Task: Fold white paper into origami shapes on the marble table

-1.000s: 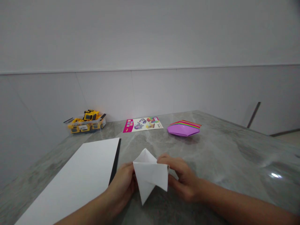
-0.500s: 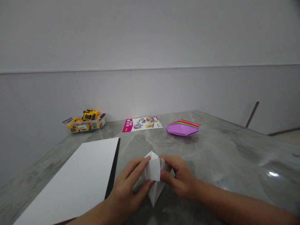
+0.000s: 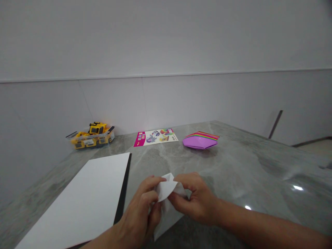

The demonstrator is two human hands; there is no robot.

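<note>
Between my two hands is a folded piece of white paper [image 3: 166, 189], held just over the table at the front middle. My left hand [image 3: 141, 209] grips its left side, with the fingers on the upper flap. My right hand [image 3: 195, 197] pinches the right side of the flap between thumb and forefinger. The flap curves outward at the top, and a pointed part of the paper hangs below toward me. Parts of the folds are hidden behind my fingers.
White sheets [image 3: 85, 197] lie on a black board [image 3: 121, 197] at the left. Farther back on the grey marbled table [image 3: 246, 166] are a clear tub [image 3: 89, 140] of yellow toy vehicles, a printed leaflet [image 3: 156, 137] and a fanned stack of coloured paper [image 3: 199, 141], purple on top.
The paper has turned in my hands, and its lower point has swung left. Its flap now bends outward into a curve. My left fingers have shifted their grip, and the view has moved slightly.
</note>
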